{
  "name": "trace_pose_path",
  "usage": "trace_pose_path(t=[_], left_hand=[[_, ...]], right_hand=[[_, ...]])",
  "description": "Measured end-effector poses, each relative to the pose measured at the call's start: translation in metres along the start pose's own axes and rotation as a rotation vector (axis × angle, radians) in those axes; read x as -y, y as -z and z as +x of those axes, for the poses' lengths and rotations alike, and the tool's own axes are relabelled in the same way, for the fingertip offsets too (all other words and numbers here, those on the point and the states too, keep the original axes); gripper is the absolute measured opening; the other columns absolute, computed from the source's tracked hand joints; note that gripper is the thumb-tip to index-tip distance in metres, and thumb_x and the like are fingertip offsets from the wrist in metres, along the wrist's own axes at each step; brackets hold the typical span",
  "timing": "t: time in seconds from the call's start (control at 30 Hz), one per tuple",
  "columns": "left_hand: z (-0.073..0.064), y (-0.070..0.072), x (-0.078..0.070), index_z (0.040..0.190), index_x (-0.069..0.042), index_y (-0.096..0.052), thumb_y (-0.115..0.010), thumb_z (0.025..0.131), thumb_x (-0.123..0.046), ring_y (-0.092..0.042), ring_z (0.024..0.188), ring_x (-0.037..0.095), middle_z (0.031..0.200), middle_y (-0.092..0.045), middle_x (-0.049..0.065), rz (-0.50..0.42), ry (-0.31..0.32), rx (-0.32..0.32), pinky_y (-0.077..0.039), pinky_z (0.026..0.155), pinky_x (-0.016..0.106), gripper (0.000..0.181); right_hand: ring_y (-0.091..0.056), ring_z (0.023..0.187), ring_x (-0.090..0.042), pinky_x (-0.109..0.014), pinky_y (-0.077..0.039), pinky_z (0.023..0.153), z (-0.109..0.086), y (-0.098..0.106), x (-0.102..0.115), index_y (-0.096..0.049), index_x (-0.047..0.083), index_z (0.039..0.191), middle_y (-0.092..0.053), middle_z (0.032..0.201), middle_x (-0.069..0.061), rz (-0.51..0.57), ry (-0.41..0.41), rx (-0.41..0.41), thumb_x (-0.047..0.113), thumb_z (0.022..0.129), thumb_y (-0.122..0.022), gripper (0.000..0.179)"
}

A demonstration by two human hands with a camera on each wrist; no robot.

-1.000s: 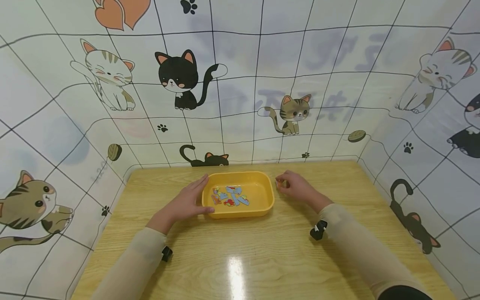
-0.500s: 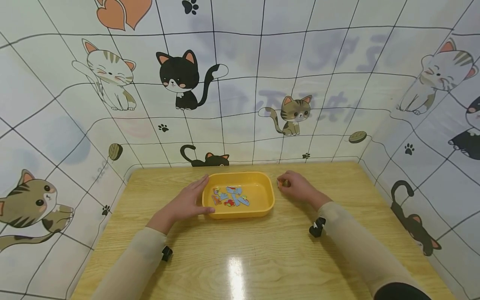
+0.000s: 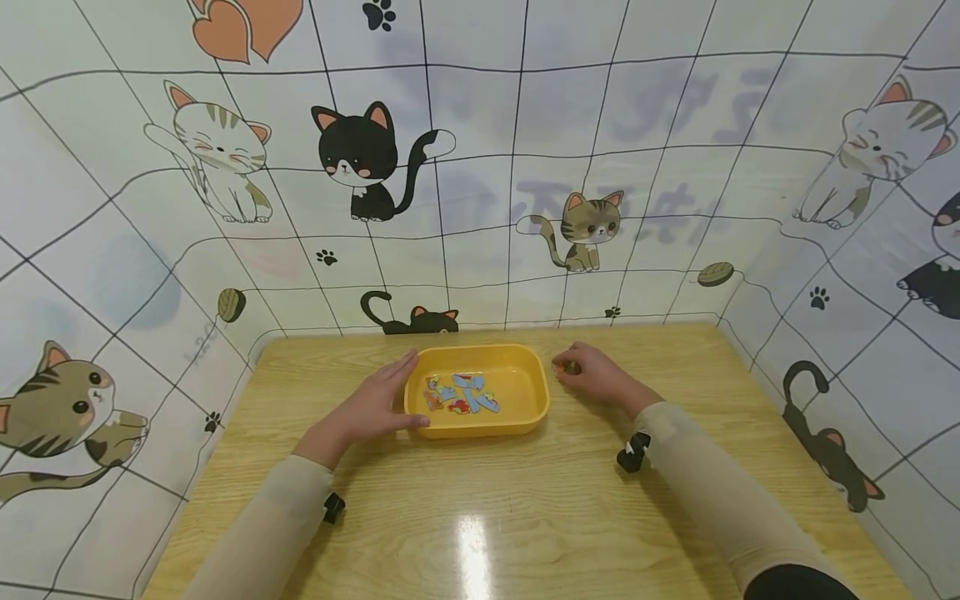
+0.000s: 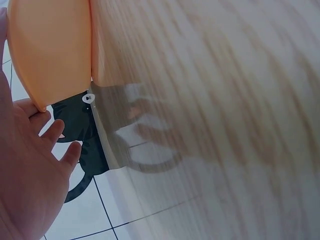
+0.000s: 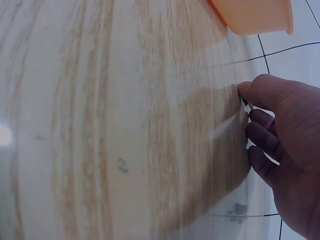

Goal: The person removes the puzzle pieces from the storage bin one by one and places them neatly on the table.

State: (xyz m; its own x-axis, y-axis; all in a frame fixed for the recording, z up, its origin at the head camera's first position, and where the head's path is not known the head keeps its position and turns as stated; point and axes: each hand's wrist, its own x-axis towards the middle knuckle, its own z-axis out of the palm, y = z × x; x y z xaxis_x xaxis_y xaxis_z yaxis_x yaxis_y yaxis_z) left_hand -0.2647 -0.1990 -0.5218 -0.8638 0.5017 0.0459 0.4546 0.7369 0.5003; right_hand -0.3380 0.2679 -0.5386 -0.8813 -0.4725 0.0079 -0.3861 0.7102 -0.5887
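Observation:
A shallow yellow tray (image 3: 517, 429) sits on the wooden table, seen in part at the top of both wrist views. Several small flat puzzle pieces (image 3: 470, 398), blue with red and orange print, lie in its left half. My left hand (image 3: 369, 406) rests against the tray's left end, thumb along the front rim and straight forefinger towards the back corner. In the left wrist view its other fingers (image 4: 72, 152) are loosely bent below the tray's corner. Right of the tray, my right hand (image 3: 596, 375) pinches a small puzzle piece (image 3: 558, 367), mostly hidden by the fingers, low over the table.
The wooden table (image 3: 405, 508) reaches back to a wall covering (image 3: 480, 192) printed with cats and grid lines. Similar sheets stand on both sides. A bright light reflection lies on the table's front middle.
The right hand stays beside the tray with small finger movements, and less of the puzzle piece shows now. The left hand and the tray have kept their place.

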Motion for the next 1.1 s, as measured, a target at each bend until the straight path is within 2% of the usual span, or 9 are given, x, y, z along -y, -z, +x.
trace_pose_path(t=[0.2,0.37,0.6,0.77,0.9,1.0,1.1], left_hand=[[-0.001,0.001,-0.001,0.177,-0.007,-0.023,-0.08,0.089,-0.073,-0.025,0.166,0.044,0.185,-0.017,0.008,-0.007,0.0,-0.001,-0.024,0.131,0.067,0.124],[-0.001,0.0,0.0,0.177,-0.007,-0.022,-0.08,0.089,-0.073,-0.025,0.166,0.044,0.185,-0.018,0.008,0.0,-0.001,-0.004,-0.025,0.131,0.067,0.124],[-0.002,0.002,-0.001,0.177,-0.007,-0.023,-0.081,0.09,-0.071,-0.024,0.166,0.044,0.185,-0.018,0.009,-0.006,-0.002,-0.003,-0.024,0.131,0.067,0.123],[-0.002,0.002,-0.001,0.177,-0.007,-0.023,-0.082,0.09,-0.07,-0.023,0.166,0.044,0.185,-0.017,0.009,-0.004,-0.002,0.001,-0.023,0.132,0.066,0.123],[-0.001,0.002,-0.001,0.177,-0.007,-0.022,-0.082,0.09,-0.07,-0.024,0.166,0.044,0.185,-0.017,0.009,-0.004,-0.004,0.002,-0.023,0.132,0.066,0.123],[-0.001,0.001,0.0,0.177,-0.006,-0.023,-0.082,0.09,-0.07,-0.025,0.166,0.044,0.184,-0.018,0.01,-0.003,-0.008,-0.005,-0.024,0.131,0.067,0.123],[0.0,0.0,0.001,0.177,-0.006,-0.023,-0.082,0.09,-0.071,-0.026,0.165,0.045,0.184,-0.019,0.01,0.001,-0.008,-0.009,-0.025,0.131,0.067,0.123]], right_hand=[[-0.061,0.102,-0.025,-0.044,-0.053,0.09,0.0,0.002,-0.001,-0.074,0.0,0.14,-0.065,0.114,-0.01,0.032,-0.013,0.015,0.011,0.107,-0.071,0.034],[-0.06,0.102,-0.026,-0.043,-0.053,0.089,0.001,0.001,-0.002,-0.074,0.0,0.14,-0.065,0.113,-0.01,0.017,-0.009,0.014,0.011,0.106,-0.074,0.036],[-0.061,0.097,-0.024,-0.04,-0.054,0.083,0.0,0.003,0.0,-0.073,-0.001,0.139,-0.066,0.117,-0.012,0.036,-0.009,-0.045,0.016,0.106,-0.077,0.038],[-0.064,0.095,-0.024,-0.039,-0.056,0.078,-0.003,0.009,0.015,-0.072,-0.002,0.136,-0.068,0.121,-0.015,0.052,0.03,-0.131,0.014,0.105,-0.078,0.036],[-0.065,0.091,-0.023,-0.037,-0.057,0.075,-0.003,0.014,0.033,-0.072,0.001,0.137,-0.067,0.122,-0.019,0.061,0.092,-0.183,0.013,0.104,-0.078,0.035],[-0.064,0.093,-0.022,-0.039,-0.058,0.077,-0.001,0.017,0.049,-0.071,0.004,0.138,-0.067,0.121,-0.018,0.051,0.157,-0.187,0.013,0.104,-0.079,0.036],[-0.064,0.1,-0.025,-0.046,-0.059,0.084,0.001,0.017,0.065,-0.07,0.005,0.139,-0.067,0.122,-0.014,0.026,0.21,-0.149,0.014,0.103,-0.081,0.039]])
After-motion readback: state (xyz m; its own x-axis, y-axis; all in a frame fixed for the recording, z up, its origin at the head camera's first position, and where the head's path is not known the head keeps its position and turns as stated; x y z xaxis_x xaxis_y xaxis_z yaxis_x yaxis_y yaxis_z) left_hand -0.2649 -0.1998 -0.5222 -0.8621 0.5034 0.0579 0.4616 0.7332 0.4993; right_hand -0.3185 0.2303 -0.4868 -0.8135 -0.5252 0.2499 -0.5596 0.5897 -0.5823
